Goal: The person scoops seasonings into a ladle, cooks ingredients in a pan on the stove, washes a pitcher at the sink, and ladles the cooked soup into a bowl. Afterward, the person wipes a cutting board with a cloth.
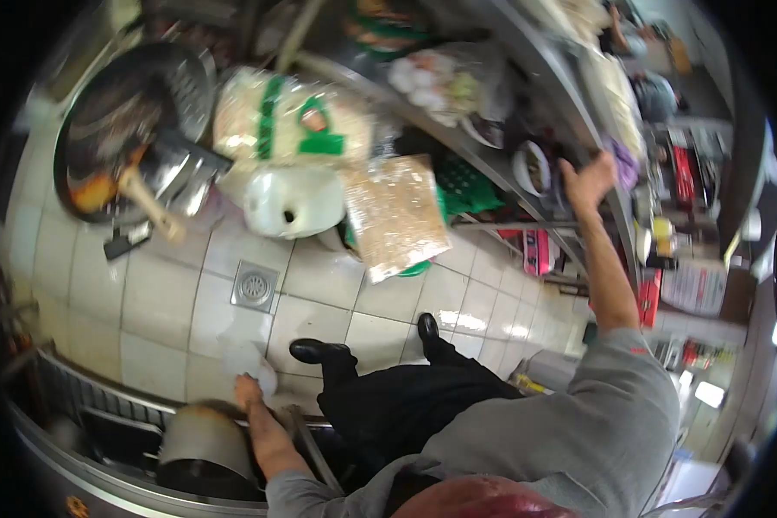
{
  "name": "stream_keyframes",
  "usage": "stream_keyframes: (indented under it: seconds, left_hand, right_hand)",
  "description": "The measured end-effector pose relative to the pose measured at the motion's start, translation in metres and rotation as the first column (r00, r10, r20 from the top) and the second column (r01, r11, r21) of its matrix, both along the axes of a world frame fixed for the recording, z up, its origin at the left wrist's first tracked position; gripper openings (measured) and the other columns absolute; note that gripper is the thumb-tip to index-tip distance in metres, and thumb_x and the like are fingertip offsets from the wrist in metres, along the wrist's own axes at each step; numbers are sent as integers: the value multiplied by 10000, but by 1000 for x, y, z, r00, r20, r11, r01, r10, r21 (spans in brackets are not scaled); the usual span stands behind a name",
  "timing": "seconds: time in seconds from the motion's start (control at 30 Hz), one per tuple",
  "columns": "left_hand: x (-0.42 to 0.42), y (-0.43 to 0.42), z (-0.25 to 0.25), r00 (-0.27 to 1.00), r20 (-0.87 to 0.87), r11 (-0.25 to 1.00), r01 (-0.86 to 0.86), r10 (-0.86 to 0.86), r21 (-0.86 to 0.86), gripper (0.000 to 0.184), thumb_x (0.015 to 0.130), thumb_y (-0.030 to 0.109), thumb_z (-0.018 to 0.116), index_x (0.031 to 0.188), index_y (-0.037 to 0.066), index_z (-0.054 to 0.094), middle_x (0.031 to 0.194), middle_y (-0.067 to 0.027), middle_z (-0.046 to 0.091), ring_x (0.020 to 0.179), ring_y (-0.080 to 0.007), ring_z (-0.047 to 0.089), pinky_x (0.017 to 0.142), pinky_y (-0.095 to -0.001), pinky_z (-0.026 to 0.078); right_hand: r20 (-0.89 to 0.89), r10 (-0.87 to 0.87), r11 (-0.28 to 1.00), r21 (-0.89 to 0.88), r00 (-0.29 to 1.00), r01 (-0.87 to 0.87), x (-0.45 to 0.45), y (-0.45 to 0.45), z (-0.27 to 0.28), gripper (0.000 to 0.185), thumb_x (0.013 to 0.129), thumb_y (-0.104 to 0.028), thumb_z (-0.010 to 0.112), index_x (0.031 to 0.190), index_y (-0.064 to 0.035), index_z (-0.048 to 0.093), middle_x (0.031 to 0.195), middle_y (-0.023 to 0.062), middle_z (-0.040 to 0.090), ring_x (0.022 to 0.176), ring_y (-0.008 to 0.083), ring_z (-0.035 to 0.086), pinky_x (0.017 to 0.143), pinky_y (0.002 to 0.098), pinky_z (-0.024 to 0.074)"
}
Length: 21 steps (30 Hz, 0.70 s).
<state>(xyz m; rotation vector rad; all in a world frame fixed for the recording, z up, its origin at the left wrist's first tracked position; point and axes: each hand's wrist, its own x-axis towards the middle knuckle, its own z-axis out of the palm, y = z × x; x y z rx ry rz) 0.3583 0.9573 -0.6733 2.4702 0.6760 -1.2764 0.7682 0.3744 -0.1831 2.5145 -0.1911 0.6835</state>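
My left hand is low on the left, closed on a pale, translucent plastic item whose exact kind is blurred. Just below that hand stands a large metal pot among the counter fittings. My right hand reaches out to the upper right with thumb and fingers apart, holding nothing. It is over the edge of a steel shelf unit, and I cannot tell whether it touches the metal. Beside its thumb, a white bowl with dark contents sits on a lower shelf.
A big wok with wooden-handled tools lies at the upper left. Plastic-wrapped packages, a white container and flattened cardboard stand ahead. The tiled floor has a drain. Another person is at the far upper right.
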Motion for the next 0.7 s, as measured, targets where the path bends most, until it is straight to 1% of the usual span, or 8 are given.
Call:
stream_keyframes:
  seconds: [0.1, 0.13, 0.2, 0.23, 0.3, 0.47, 0.57, 0.7]
  left_hand:
    - [39, -50, 53, 992, 105, 993, -58, 69, -98, 231, 668, 230, 725, 788, 55, 634, 898, -148, 583, 864, -342, 580, 742, -437, 467]
    - [61, -73, 98, 984, 176, 991, 51, -29, -125, 191, 695, 189, 690, 829, 62, 641, 900, -158, 603, 827, -341, 608, 735, -422, 490]
    - [70, -107, 112, 926, 349, 956, 222, -145, -192, 201, 661, 195, 718, 762, 48, 625, 828, -165, 583, 771, -337, 586, 698, -425, 469]
    - [79, -129, 131, 910, 387, 938, 252, -146, -238, 222, 648, 205, 729, 727, 36, 608, 804, -164, 568, 755, -334, 571, 679, -425, 460]
    - [94, -177, 169, 867, 471, 893, 334, -164, -303, 236, 628, 209, 744, 694, 37, 597, 784, -153, 554, 720, -325, 559, 663, -424, 452]
    - [117, -324, 265, 722, 650, 756, 558, -240, -341, 264, 614, 216, 750, 643, 32, 562, 725, -133, 534, 697, -318, 537, 632, -414, 437]
    - [119, -424, 316, 677, 682, 650, 654, -275, -387, 266, 622, 224, 747, 661, 26, 574, 723, -134, 533, 691, -312, 528, 621, -406, 429]
    - [115, -562, 371, 598, 700, 489, 779, -389, -393, 268, 643, 224, 737, 677, 14, 575, 733, -140, 538, 696, -311, 530, 629, -404, 431]
  right_hand:
    - [74, -20, 997, -74, 997, 25, 2, -6, -7, 846, 611, -458, 699, 1205, 28, 342, 1195, 193, 356, 1126, 334, 314, 911, 489, 237]
    - [-47, -189, 971, 137, 981, 193, 4, 6, 3, 811, 627, -413, 678, 1219, 23, 336, 1206, 195, 344, 1160, 345, 288, 934, 531, 206]
    - [25, -165, 986, 15, 986, 165, -2, 6, 1, 733, 627, -299, 620, 1223, 14, 332, 1195, 206, 336, 1194, 366, 258, 945, 607, 190]
    - [-47, -183, 983, -9, 982, 183, 0, -1, -1, 858, 631, -413, 642, 1253, 53, 278, 1234, 238, 290, 1187, 392, 250, 952, 619, 174]
    - [25, -25, 981, 194, 999, 19, -7, 0, 8, 701, 642, -218, 580, 1238, 31, 308, 1211, 251, 295, 1197, 400, 239, 948, 671, 148]
    - [12, 119, 947, 300, 993, -117, -22, -11, 23, 761, 679, -285, 580, 1288, 53, 274, 1264, 286, 265, 1228, 434, 193, 971, 660, 119]
    - [-126, 421, 736, 626, 898, -257, -56, -38, 65, 816, 632, -185, 638, 1321, 27, 257, 1315, 290, 241, 1267, 424, 201, 1020, 605, 123]
    - [150, 507, 100, 968, 849, -231, -156, -117, 83, 710, 727, -163, 630, 1336, -48, 284, 1296, 271, 262, 1201, 409, 300, 1008, 488, 237]
